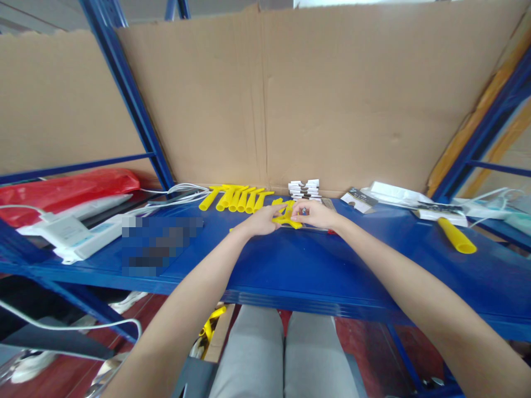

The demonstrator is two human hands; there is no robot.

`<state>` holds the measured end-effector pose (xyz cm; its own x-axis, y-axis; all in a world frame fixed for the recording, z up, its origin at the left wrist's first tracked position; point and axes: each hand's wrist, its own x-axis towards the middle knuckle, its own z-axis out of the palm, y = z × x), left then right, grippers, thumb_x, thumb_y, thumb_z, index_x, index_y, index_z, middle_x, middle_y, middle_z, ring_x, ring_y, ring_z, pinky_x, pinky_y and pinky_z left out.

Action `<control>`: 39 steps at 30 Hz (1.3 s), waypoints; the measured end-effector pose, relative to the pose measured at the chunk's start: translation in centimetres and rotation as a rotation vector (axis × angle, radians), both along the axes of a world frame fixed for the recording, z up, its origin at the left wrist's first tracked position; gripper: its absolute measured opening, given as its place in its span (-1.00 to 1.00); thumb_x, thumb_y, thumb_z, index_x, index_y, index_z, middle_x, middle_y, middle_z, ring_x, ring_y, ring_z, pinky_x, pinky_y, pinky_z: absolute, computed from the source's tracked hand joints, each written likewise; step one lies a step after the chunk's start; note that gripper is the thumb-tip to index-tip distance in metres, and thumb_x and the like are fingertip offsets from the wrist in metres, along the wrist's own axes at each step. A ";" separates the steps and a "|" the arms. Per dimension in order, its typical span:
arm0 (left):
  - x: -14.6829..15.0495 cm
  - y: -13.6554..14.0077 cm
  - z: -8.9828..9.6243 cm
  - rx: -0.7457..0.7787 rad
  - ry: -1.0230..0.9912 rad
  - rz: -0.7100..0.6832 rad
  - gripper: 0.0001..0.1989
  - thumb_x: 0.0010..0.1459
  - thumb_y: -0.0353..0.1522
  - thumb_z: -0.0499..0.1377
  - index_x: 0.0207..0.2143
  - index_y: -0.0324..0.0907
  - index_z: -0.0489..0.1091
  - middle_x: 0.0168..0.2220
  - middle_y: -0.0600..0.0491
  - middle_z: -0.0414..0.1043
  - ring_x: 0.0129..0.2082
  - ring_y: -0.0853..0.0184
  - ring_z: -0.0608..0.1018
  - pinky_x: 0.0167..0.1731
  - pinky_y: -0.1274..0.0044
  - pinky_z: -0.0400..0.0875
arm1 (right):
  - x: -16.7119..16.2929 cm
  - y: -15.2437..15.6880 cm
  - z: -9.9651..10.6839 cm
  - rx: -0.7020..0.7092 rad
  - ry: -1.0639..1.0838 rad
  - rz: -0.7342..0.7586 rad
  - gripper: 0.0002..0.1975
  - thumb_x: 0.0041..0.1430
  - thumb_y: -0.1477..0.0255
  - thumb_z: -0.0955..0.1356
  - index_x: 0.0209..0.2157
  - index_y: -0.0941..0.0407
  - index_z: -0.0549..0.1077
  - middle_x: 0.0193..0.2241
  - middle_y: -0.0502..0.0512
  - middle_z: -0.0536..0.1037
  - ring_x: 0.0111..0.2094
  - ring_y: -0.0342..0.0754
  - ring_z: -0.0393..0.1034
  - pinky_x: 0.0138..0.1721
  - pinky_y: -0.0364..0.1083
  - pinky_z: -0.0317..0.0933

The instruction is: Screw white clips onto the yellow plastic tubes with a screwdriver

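Over the blue shelf top (282,265), my left hand (263,220) grips a yellow plastic piece (286,220) with flared arms, its fingertips closed at the left side of the piece. Close on the right, my right hand (314,214) has thumb and fingers curled together in a pinch against the same piece. A tiny bluish or metallic spot shows by those fingers, too small to name. Behind my left hand stands a row of several yellow tubular handles (234,200) with flared tops. White folded cards (304,190) lie stacked behind my right hand.
A white power strip (93,237), pale cables (188,190) and a red plastic bag (74,188) occupy the left. On the right lie a printed card (359,200), a white package (394,193) and a yellow tube (456,236). Cardboard (332,94) walls the back; blue posts (128,94) frame it.
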<state>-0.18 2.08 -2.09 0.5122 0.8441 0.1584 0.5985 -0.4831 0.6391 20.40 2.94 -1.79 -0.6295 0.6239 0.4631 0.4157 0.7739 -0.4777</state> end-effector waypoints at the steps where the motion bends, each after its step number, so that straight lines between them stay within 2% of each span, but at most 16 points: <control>1: 0.0 0.0 0.0 -0.001 0.002 -0.005 -0.24 -0.04 -0.60 0.14 0.26 -0.19 0.12 0.26 -0.11 0.17 0.18 0.16 0.35 0.08 0.39 0.33 | 0.0 0.0 0.1 -0.004 -0.019 0.010 -0.79 0.09 0.29 0.34 -0.50 0.12 0.40 -0.44 0.07 0.45 -0.34 -0.06 0.33 -0.23 -0.05 0.21; 6: -0.1 0.0 0.0 0.018 0.010 -0.022 -0.25 -0.03 -0.57 0.16 0.26 -0.18 0.12 0.22 -0.11 0.25 0.17 0.15 0.36 0.07 0.38 0.33 | 0.1 0.2 0.1 -0.069 -0.074 0.004 -0.79 0.12 0.28 0.31 -0.47 0.12 0.37 -0.43 0.06 0.43 -0.36 -0.08 0.30 -0.25 -0.08 0.21; 9: 0.0 0.0 -0.1 0.043 0.000 -0.048 -0.25 -0.03 -0.56 0.17 0.25 -0.15 0.13 0.20 -0.09 0.27 0.16 0.16 0.37 0.06 0.39 0.33 | 0.2 0.3 -0.1 -0.155 -0.077 -0.017 -0.79 0.10 0.26 0.33 -0.46 0.12 0.36 -0.41 0.06 0.43 -0.36 -0.08 0.29 -0.25 -0.09 0.21; 13: 0.0 0.0 0.0 0.049 -0.011 -0.079 -0.25 -0.02 -0.55 0.16 0.26 -0.17 0.13 0.21 -0.08 0.27 0.15 0.18 0.39 0.05 0.43 0.34 | 0.4 0.2 -0.1 -0.305 -0.009 -0.048 -0.77 0.00 0.25 0.40 -0.39 0.10 0.34 -0.38 0.03 0.42 -0.34 -0.07 0.28 -0.24 -0.09 0.20; 21: 0.1 -0.9 0.3 0.023 0.019 -0.143 -0.25 0.01 -0.53 0.13 0.28 -0.20 0.07 0.15 -0.09 0.34 0.12 0.22 0.42 0.06 0.41 0.31 | 0.6 -0.3 0.5 -0.495 0.039 -0.034 -0.69 -0.18 0.35 0.46 -0.37 0.10 0.33 -0.37 -0.03 0.39 -0.33 -0.09 0.28 -0.24 -0.09 0.22; 25: 0.1 -1.1 0.3 0.057 0.008 -0.210 -0.24 0.00 -0.54 0.14 0.29 -0.13 0.06 0.20 -0.08 0.29 0.09 0.22 0.44 0.07 0.38 0.29 | 0.8 -0.3 0.8 -0.496 -0.016 -0.015 -0.65 -0.22 0.35 0.48 -0.36 0.10 0.33 -0.38 -0.03 0.39 -0.35 -0.12 0.26 -0.28 -0.11 0.22; 31: -0.1 -0.9 0.1 0.078 0.022 -0.228 -0.23 -0.01 -0.52 0.15 0.29 -0.09 0.07 0.14 -0.05 0.35 0.11 0.21 0.42 0.07 0.39 0.29 | 0.8 0.5 1.5 -0.377 -0.173 0.073 -0.65 -0.16 0.24 0.47 -0.39 0.09 0.33 -0.42 -0.02 0.40 -0.41 -0.13 0.23 -0.37 -0.14 0.17; 35: 0.1 -1.1 0.3 0.068 0.028 -0.212 -0.22 0.00 -0.50 0.14 0.30 -0.14 0.02 0.18 -0.09 0.30 0.12 0.19 0.41 0.05 0.40 0.30 | 0.4 1.2 2.4 -0.373 -0.314 0.091 -0.59 -0.20 0.15 0.48 -0.38 0.10 0.34 -0.44 -0.02 0.41 -0.42 -0.12 0.25 -0.36 -0.12 0.17; 39: 0.2 -1.2 0.4 0.033 -0.016 -0.220 -0.19 0.00 -0.52 0.12 0.32 -0.18 -0.04 0.09 -0.12 0.40 0.05 0.21 0.48 0.00 0.39 0.34 | 0.0 1.7 3.5 -0.339 -0.383 0.066 -0.57 -0.25 0.17 0.49 -0.37 0.10 0.36 -0.42 -0.01 0.43 -0.41 -0.11 0.26 -0.36 -0.11 0.18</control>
